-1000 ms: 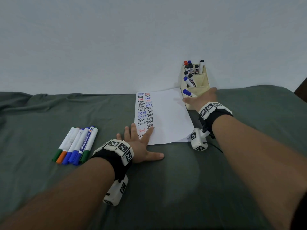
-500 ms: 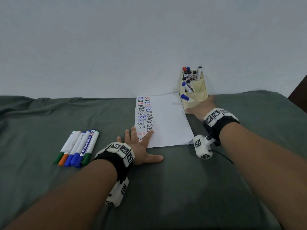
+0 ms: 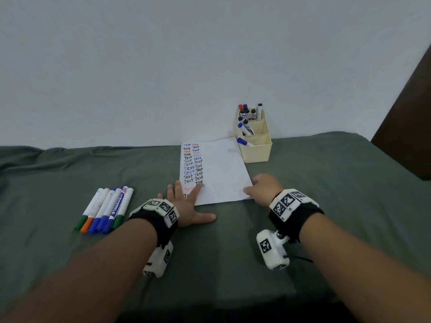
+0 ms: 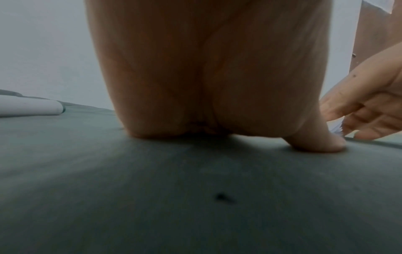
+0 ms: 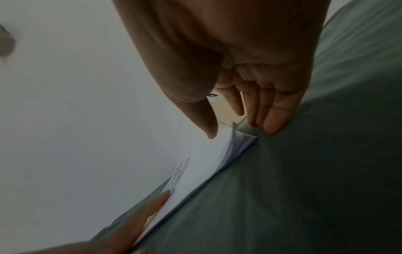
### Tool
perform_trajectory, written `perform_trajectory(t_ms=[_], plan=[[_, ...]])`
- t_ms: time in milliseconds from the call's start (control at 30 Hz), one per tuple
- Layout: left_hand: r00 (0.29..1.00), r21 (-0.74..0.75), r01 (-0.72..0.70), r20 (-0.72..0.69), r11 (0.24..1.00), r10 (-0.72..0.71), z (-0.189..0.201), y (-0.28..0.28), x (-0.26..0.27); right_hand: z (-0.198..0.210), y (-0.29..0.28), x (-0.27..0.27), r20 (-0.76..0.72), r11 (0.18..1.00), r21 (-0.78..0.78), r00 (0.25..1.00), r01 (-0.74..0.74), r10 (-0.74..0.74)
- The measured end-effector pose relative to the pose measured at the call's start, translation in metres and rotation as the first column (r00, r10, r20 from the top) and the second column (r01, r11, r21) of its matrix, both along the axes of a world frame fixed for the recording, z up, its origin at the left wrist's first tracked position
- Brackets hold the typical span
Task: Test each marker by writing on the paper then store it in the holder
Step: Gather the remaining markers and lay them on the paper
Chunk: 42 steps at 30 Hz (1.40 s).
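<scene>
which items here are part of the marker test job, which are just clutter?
Job:
- paper, "Test" written down its left side
- six loose markers, left of the paper
- holder, markers already stored in it
- left hand, flat, fingertips on the paper
- right hand, at the paper's near right corner

Not the job:
- green cloth
- wrist cameras

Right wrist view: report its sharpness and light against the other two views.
Right wrist view: dim, smeared; the writing on the white sheet of paper is illegible. Left wrist view: soft, with the left hand shadowed against the pale wall. Head view: evenly lit and sharpest; "Test" reads clearly, edges bowed.
</scene>
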<state>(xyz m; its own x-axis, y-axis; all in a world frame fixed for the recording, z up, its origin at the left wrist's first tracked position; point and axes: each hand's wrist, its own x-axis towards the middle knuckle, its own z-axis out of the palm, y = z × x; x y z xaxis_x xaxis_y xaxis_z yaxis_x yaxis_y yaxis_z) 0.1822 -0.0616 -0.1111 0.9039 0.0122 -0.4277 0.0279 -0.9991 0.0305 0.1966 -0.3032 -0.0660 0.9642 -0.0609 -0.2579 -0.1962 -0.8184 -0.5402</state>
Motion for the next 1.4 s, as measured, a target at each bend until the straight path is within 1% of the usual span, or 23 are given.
perform_trajectory(t_ms=[67,133,167,200,233,300,367,400,467,533,600,733,833,867,933,1000,1067,1167,1233,1400], plan=[[0.999,-0.050,-0.007,0.033,0.999,0.009,0.002,0.002,-0.002,0.000,-0.002,-0.005,0.013,0.999,0.025,0.999,-0.032,0.031],[0.992,-0.129,-0.031,0.114,0.991,0.045,0.007,0.009,-0.004,0.000,0.002,-0.010,0.038,0.999,0.019,0.999,-0.039,0.038],[0.983,-0.145,-0.044,0.169,0.988,0.069,0.010,0.014,-0.006,-0.001,0.007,-0.013,0.065,0.997,-0.047,0.996,-0.055,0.058],[0.971,-0.136,-0.057,0.221,0.989,0.087,0.013,0.023,-0.008,-0.003,0.013,-0.015,0.098,0.985,-0.149,0.990,-0.088,0.103],[0.961,-0.109,-0.074,0.259,0.991,0.100,0.017,0.034,-0.009,-0.005,0.021,-0.018,0.133,0.960,-0.246,0.977,-0.132,0.169],[0.948,-0.032,-0.127,0.290,0.991,0.131,0.026,0.063,-0.013,-0.009,0.037,-0.025,0.178,0.901,-0.348,0.926,-0.258,0.334],[0.940,0.036,-0.193,0.295,0.981,0.174,0.037,0.098,-0.017,-0.013,0.051,-0.033,0.150,0.827,-0.389,0.857,-0.407,0.493],[0.934,0.053,-0.227,0.296,0.973,0.201,0.042,0.116,-0.021,-0.016,0.057,-0.037,0.122,0.791,-0.401,0.829,-0.462,0.546],[0.921,0.050,-0.289,0.287,0.956,0.264,0.049,0.148,-0.029,-0.022,0.065,-0.045,0.066,0.742,-0.425,0.800,-0.518,0.596],[0.912,0.042,-0.337,0.265,0.941,0.315,0.050,0.170,-0.038,-0.026,0.069,-0.050,0.031,0.722,-0.443,0.795,-0.532,0.606],[0.901,0.007,-0.357,0.267,0.934,0.342,0.046,0.180,-0.044,-0.027,0.071,-0.052,0.025,0.718,-0.451,0.797,-0.530,0.604],[0.863,-0.095,-0.410,0.280,0.907,0.420,0.035,0.178,-0.047,-0.028,0.071,-0.052,0.022,0.722,-0.450,0.802,-0.525,0.596],[0.864,-0.137,-0.417,0.246,0.898,0.439,0.032,0.173,-0.044,-0.029,0.072,-0.052,0.007,0.740,-0.438,0.821,-0.511,0.571],[0.870,-0.141,-0.415,0.228,0.899,0.438,0.031,0.172,-0.042,-0.029,0.072,-0.052,0.005,0.744,-0.434,0.825,-0.507,0.565],[0.878,-0.099,-0.412,0.222,0.906,0.424,0.028,0.169,-0.038,-0.030,0.073,-0.053,0.003,0.748,-0.426,0.825,-0.510,0.564],[0.860,-0.060,-0.450,0.237,0.891,0.451,0.024,0.170,-0.035,-0.031,0.074,-0.053,0.002,0.747,-0.416,0.821,-0.518,0.571],[0.831,-0.066,-0.500,0.244,0.864,0.500,0.018,0.170,-0.034,-0.032,0.074,-0.052,0.002,0.747,-0.412,0.819,-0.521,0.573],[0.824,-0.134,-0.477,0.275,0.868,0.495,0.008,0.165,-0.030,-0.032,0.073,-0.051,0.011,0.750,-0.416,0.822,-0.514,0.569],[0.829,-0.146,-0.447,0.304,0.883,0.470,0.002,0.163,-0.026,-0.032,0.074,-0.051,0.013,0.748,-0.417,0.819,-0.517,0.573],[0.806,-0.174,-0.445,0.351,0.879,0.477,0.001,0.162,-0.020,-0.031,0.074,-0.052,0.009,0.757,-0.400,0.824,-0.517,0.567]])
